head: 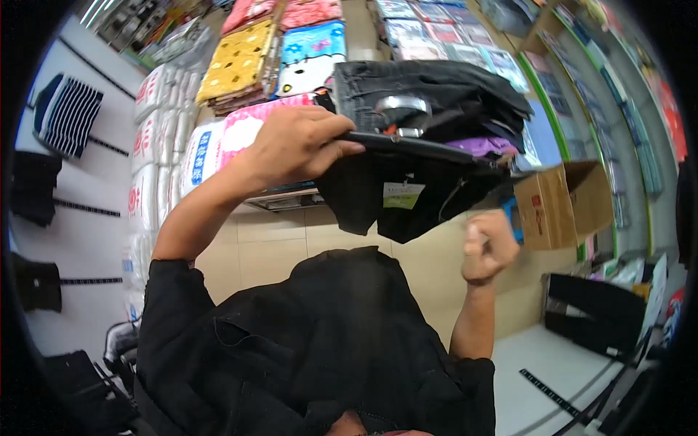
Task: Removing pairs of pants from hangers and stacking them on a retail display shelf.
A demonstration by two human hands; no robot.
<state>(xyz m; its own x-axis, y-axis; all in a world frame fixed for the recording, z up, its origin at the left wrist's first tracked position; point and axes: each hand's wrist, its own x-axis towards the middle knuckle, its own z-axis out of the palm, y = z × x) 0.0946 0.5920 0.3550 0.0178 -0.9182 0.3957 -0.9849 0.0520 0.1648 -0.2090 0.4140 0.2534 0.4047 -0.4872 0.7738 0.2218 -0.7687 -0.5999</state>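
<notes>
My left hand [308,143] pinches one end of the black waistband edge [425,144] of a black garment, which looks like shorts [349,191]. The garment hangs from that edge, and a white and green paper tag [404,195] dangles on its front. Below its right end, apart from it, my right hand [491,245] is raised with the fingers curled. That hand is slightly blurred, and nothing shows in it. Just behind the garment lie folded black jeans [447,82], with a shiny metal ring [403,104] on top.
Folded patterned blankets [237,60] cover the display ahead, with packaged goods [436,27] farther right. Plastic-wrapped white packs [150,136] are stacked at the left. An opened cardboard box [545,210] stands at the right before shelves [589,98]. Clothes [68,117] hang on the left wall.
</notes>
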